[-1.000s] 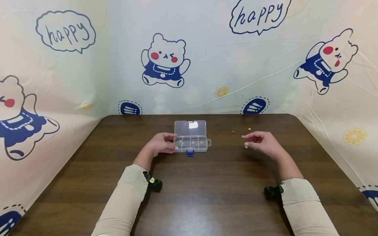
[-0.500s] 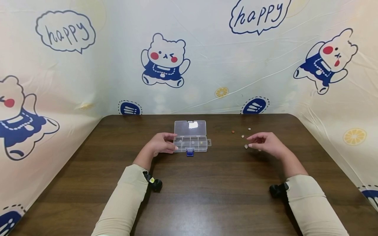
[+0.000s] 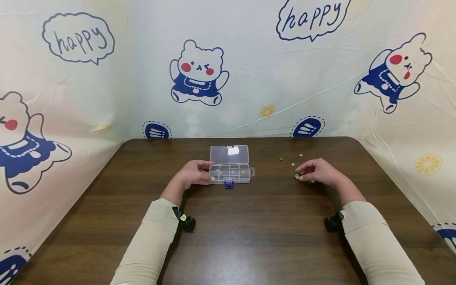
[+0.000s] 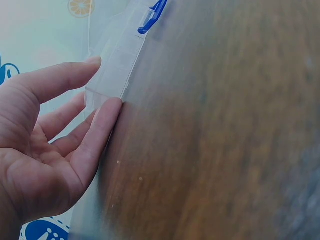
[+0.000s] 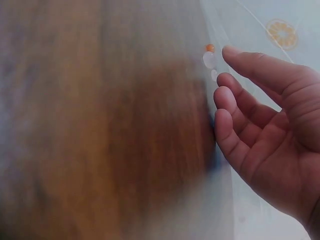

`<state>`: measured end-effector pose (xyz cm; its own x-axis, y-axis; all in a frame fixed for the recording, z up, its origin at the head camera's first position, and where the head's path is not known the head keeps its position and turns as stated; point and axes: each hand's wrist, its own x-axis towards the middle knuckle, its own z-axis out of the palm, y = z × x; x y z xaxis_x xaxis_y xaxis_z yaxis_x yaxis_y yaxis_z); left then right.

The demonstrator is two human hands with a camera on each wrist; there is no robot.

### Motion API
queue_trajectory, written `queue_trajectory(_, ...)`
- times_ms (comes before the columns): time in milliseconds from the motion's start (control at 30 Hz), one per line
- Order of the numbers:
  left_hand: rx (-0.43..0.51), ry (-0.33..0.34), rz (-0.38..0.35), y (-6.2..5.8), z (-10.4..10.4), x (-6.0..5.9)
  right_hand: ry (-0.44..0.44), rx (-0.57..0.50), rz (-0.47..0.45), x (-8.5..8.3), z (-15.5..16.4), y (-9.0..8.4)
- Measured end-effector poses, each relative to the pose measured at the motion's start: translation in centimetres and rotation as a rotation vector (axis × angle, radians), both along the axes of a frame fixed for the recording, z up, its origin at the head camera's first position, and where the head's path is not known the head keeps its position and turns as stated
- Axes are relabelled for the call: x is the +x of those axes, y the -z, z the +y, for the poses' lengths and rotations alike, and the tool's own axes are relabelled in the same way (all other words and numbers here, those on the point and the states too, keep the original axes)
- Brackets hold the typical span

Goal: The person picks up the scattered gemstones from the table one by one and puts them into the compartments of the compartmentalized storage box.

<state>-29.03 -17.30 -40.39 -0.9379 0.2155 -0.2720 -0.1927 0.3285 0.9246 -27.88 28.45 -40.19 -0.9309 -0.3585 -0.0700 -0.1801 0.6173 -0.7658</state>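
A clear plastic compartment box stands with its lid raised at the back and a blue latch on its front. Small pale pieces lie in some compartments. My left hand holds the box's left end between thumb and fingers. To the right, my right hand is low over the table, thumb and fingers apart. Its thumb tip is right at a small whitish bead-like piece. Beyond lie two more pale pieces, one nearer and one farther, and an orange-brown piece.
The brown wooden table ends just behind the box. A printed cloth with cartoon bears hangs around its back and sides. From the box's right end juts a hanging tab.
My right hand first drew back to the right, uncovering the two nearer pale pieces, then edged back left with its thumb at the nearest one. The left hand and box have stayed put.
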Motion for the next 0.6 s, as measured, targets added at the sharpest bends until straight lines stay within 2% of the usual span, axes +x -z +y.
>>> queue_trajectory(600, -0.005, 0.006, -0.003, -0.1, 0.0, 0.0, -0.031, 0.093, -0.014, -1.5, -0.1, 0.5)
